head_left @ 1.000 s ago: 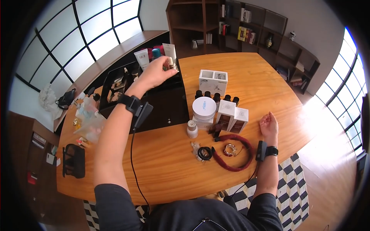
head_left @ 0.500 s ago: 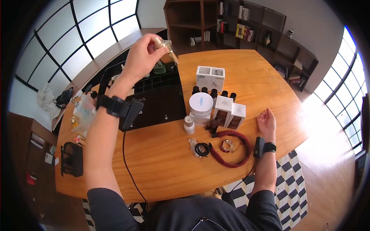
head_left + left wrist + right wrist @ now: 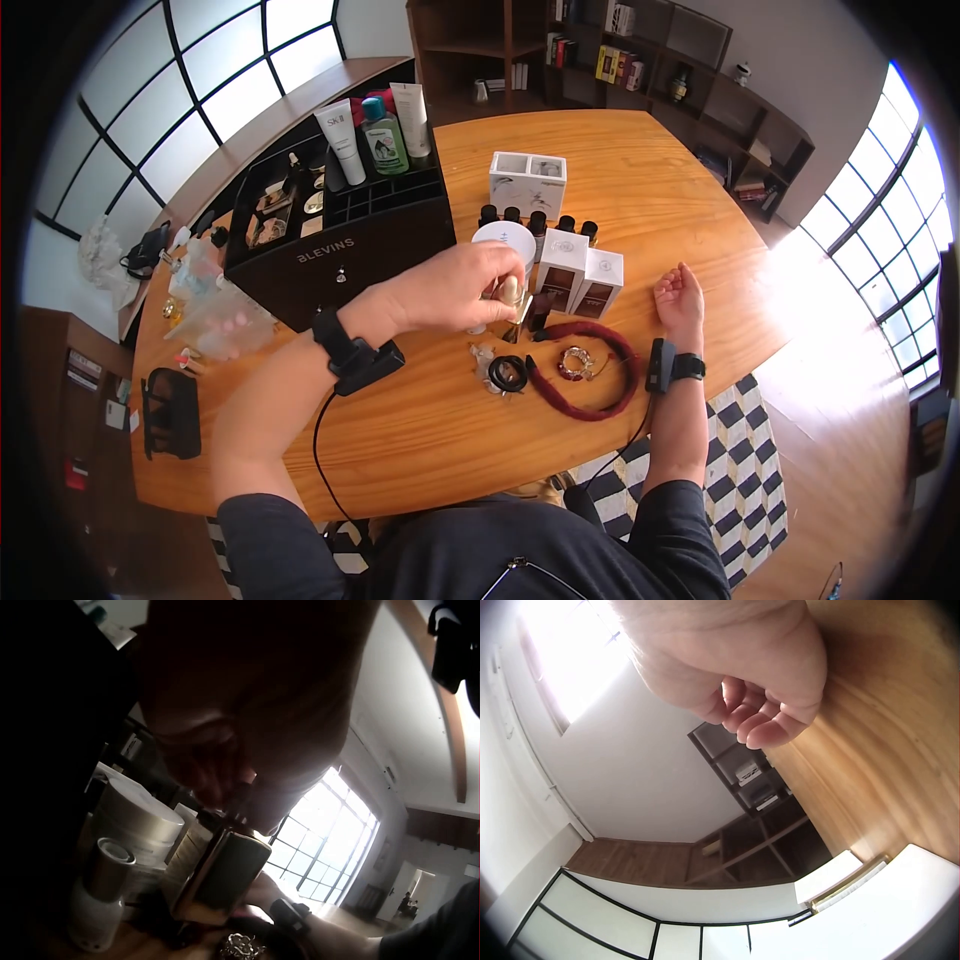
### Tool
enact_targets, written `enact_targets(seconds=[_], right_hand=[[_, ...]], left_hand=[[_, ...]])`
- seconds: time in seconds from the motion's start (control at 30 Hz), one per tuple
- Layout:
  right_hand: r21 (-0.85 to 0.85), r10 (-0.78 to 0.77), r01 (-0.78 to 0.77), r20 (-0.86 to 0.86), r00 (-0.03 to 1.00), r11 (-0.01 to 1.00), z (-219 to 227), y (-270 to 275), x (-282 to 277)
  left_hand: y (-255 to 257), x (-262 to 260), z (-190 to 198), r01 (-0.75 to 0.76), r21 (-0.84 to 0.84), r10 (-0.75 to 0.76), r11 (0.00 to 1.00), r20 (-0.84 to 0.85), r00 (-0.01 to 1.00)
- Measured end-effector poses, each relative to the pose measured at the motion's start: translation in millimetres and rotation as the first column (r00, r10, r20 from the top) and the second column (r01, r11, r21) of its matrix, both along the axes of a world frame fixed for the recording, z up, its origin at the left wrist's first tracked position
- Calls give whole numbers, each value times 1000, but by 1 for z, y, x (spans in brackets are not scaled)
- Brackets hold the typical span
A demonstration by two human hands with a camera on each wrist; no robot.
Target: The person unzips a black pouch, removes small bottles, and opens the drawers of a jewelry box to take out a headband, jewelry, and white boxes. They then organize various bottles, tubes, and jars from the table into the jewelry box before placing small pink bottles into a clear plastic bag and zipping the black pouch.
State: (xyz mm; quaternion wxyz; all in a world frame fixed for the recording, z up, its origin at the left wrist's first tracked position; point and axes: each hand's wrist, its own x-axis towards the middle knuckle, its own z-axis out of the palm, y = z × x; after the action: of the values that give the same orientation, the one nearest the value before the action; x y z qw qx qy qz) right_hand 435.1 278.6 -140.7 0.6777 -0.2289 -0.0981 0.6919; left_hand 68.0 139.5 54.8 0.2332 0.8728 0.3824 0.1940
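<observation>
My left hand (image 3: 450, 290) pinches a gold-capped rectangular bottle (image 3: 229, 876) by its top. It hangs over the table beside the white jar (image 3: 500, 236) and the brown-and-white boxes (image 3: 562, 262). In the left wrist view, the small white bottle (image 3: 97, 900) stands left of it. My right hand (image 3: 681, 298) lies at the table's right side with its palm up and fingers loosely curled, holding nothing. Left of the jar stands a black organizer box (image 3: 390, 258), with a white tube (image 3: 341, 140), a green bottle (image 3: 386, 142) and another pale tube (image 3: 411, 118) in it.
In front of the boxes lie a dark red headband (image 3: 612, 398), a bracelet (image 3: 576, 363) and black hair ties (image 3: 507, 374). Black-capped bottles (image 3: 538, 222) and a marbled white holder (image 3: 527, 192) stand behind. A plastic bag (image 3: 225, 320) and dark case (image 3: 171, 412) lie left.
My left hand has carried the gold-capped bottle out of the organizer box, up, then right and down toward the jar and boxes. The right hand has stayed in place.
</observation>
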Motion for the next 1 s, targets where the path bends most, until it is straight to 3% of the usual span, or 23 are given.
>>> enact_targets(seconds=[0.17, 0.67, 0.8, 1.0], right_hand=[[-3, 6, -6, 5, 1000, 1000, 2, -2, 0], [11, 5, -6, 20, 1000, 1000, 0, -1, 1], [16, 8, -8, 13, 1000, 1000, -1, -1, 2], [22, 8, -8, 24, 1000, 1000, 2, -4, 1]], left_hand=[[3, 2, -22, -39, 1, 39, 999, -107, 994], [8, 5, -54, 63, 330, 39, 942, -292, 956], [7, 3, -55, 13, 328, 44, 945, -166, 985], [15, -25, 14, -140, 452, 140, 881, 34, 990]])
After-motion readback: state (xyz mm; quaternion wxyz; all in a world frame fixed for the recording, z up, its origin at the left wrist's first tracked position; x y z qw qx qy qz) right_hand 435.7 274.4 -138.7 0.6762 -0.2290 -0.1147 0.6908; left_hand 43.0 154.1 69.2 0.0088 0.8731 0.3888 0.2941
